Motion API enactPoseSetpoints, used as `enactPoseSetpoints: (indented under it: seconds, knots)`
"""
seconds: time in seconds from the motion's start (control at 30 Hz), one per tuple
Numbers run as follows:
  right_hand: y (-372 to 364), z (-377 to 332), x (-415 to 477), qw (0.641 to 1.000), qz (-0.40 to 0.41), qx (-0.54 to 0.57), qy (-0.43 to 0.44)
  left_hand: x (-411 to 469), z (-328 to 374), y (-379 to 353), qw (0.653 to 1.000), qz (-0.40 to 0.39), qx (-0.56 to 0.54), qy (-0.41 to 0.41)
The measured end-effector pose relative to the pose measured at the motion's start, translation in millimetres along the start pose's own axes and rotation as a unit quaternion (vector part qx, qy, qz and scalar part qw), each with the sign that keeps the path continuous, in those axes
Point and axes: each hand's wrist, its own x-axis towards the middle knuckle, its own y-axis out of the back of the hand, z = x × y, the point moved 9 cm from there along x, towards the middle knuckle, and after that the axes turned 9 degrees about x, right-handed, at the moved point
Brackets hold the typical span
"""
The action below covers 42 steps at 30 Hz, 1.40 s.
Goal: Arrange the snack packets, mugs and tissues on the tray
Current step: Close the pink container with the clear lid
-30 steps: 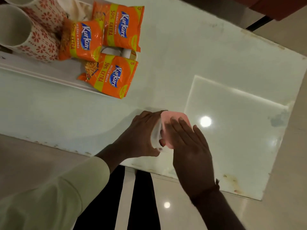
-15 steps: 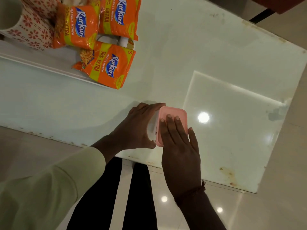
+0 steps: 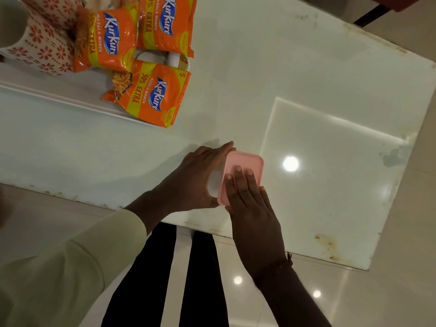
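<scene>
- Pressing flat now: since a second ago my right hand (image 3: 250, 208) has slid from a tilted hold to lie palm-down on the pink lid (image 3: 245, 165), and the lid looks level on its box, where it sat skewed before.
- Going from the left of that pink-lidded box (image 3: 215, 182): one floral mug (image 3: 44, 43) stands at the far-left corner, well apart from the box, on the white tray (image 3: 59, 88); I cannot see the second mug whole.
- Three orange snack packets (image 3: 148, 95) lie just right of the mug, overlapping one another; the nearest one hangs over the tray's front rim.
- My left hand (image 3: 195, 180) cups the box's left side, fingers and thumb wrapped round the white wall, gripping it steady.
- My right hand is spread open, fingers flat, grasping nothing, only bearing down on the lid.
- I judge the box is being closed; if it holds the tissues, which I cannot tell, it has yet to go to the tray, far off to the upper left.
- Under the box is a glossy pale tabletop (image 3: 330, 90), scuffed and rust-stained along the near edge, with a ceiling lamp reflected just right of the lid.
- Beyond the table's right edge the polished floor (image 3: 401, 291) shows more lamp glints.
</scene>
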Motion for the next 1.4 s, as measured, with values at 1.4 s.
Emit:
enactPoseSetpoints:
  seconds: [1.4]
  knots:
    - [-14,83,-35,0.669,0.129,0.617,-0.394,-57,-12,-4,0.893,0.140,-0.253,0.344]
